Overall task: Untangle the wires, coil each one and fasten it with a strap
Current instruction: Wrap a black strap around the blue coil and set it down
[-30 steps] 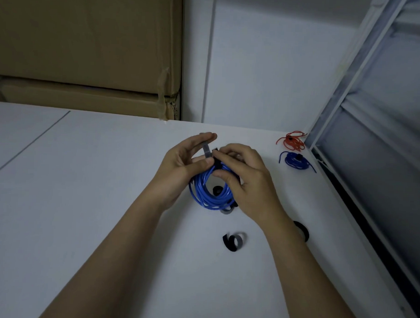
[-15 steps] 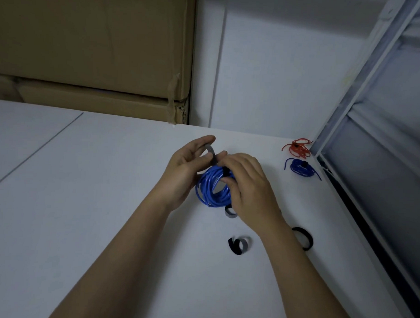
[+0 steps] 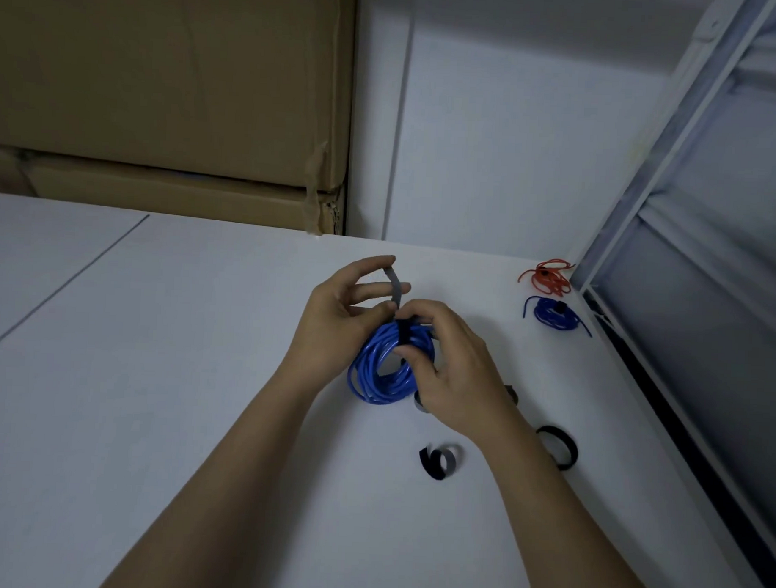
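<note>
A coil of bright blue wire (image 3: 377, 372) stands tilted on the white table (image 3: 154, 373) between my hands. A dark strap (image 3: 404, 331) wraps the coil's top. Its grey free end (image 3: 394, 287) sticks up, pinched by my left hand (image 3: 336, 331) between thumb and fingers. My right hand (image 3: 451, 371) grips the coil at the strap, thumb inside the loop and fingers over the top.
A strapped red wire bundle (image 3: 547, 278) and a strapped dark blue one (image 3: 552, 315) lie at the far right by a window frame (image 3: 643, 241). Loose rolled straps (image 3: 440, 460) (image 3: 559, 445) lie near my right wrist, another (image 3: 420, 402) partly under my right hand. Cardboard boxes (image 3: 164, 110) stand behind the table.
My left hand has pulled the strap's grey end upward, away from the coil. The coil has tipped more upright, and my right thumb now sits inside the loop.
</note>
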A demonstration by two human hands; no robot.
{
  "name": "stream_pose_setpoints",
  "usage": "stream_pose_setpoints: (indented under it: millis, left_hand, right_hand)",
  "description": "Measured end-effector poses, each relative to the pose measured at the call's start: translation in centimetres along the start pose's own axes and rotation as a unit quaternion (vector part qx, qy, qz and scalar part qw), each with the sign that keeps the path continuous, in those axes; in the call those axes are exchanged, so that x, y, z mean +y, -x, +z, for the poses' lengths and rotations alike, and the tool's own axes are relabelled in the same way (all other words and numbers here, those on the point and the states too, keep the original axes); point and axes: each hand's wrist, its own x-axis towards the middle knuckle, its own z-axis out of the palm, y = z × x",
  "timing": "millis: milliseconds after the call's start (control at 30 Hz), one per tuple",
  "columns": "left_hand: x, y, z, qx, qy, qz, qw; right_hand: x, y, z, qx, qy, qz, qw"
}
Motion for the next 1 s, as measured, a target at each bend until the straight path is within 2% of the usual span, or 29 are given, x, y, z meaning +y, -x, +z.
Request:
stream_pose_setpoints:
  millis: [133, 300, 400, 633, 867, 1000]
  left_hand:
    - [0.34, 0.04, 0.31, 0.028, 0.032, -0.004, 0.999]
    - [0.36, 0.24, 0.34, 0.017, 0.003, 0.022, 1.0]
    - [0.49, 0.4, 0.43, 0.006, -0.02, 0.043, 0.999]
    - [0.42, 0.38, 0.62, 0.009, -0.001, 0.051, 0.999]
    - [0.44, 0.33, 0.43, 0.016, -0.018, 0.062, 0.998]
    - [0.61, 0.55, 0.66, 0.0, -0.001, 0.068, 0.998]
  right_hand:
    - [-0.18, 0.04, 0.04, 0.025, -0.055, 0.028, 0.998]
    - [-0.05, -0.17, 0.05, 0.064, -0.089, 0.028, 0.994]
    - [0.18, -0.18, -0.03, 0.085, -0.095, 0.014, 0.992]
    - [0.33, -0.26, -0.24, 0.11, -0.105, -0.009, 0.988]
    - [0.05, -0.26, -0.48, 0.108, -0.12, 0.03, 0.986]
    - [-0.34, -0.37, -0.88, 0.127, -0.177, 0.092, 0.972]
